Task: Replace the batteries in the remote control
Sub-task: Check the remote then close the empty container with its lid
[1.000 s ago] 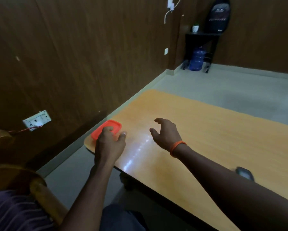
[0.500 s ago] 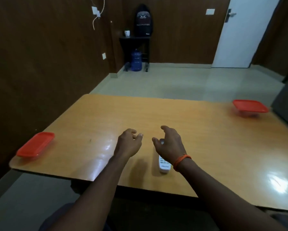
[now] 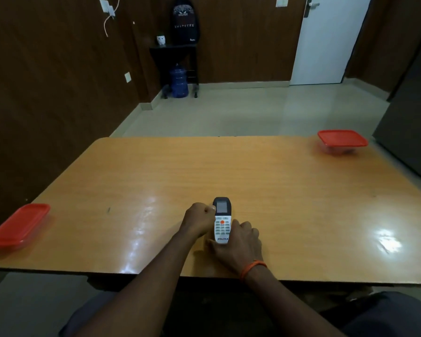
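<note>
A white remote control [image 3: 222,221] with a dark screen end and an orange button lies face up near the front edge of the wooden table [image 3: 289,190]. My left hand [image 3: 198,218] is curled against its left side near the screen. My right hand [image 3: 238,244], with an orange band on the wrist, wraps the lower right end of the remote. Both hands grip it while it rests on the table. No batteries are visible.
A red-lidded container [image 3: 19,224] sits at the table's left edge, and another red-lidded container [image 3: 342,139] stands at the far right corner. Beyond the table are bare floor, a blue water jug [image 3: 179,82] under a small stand, and a white door [image 3: 326,40].
My view swung from the left container to the table's middle. My hands moved off the left container, came together over the remote and now grip it from both sides.
</note>
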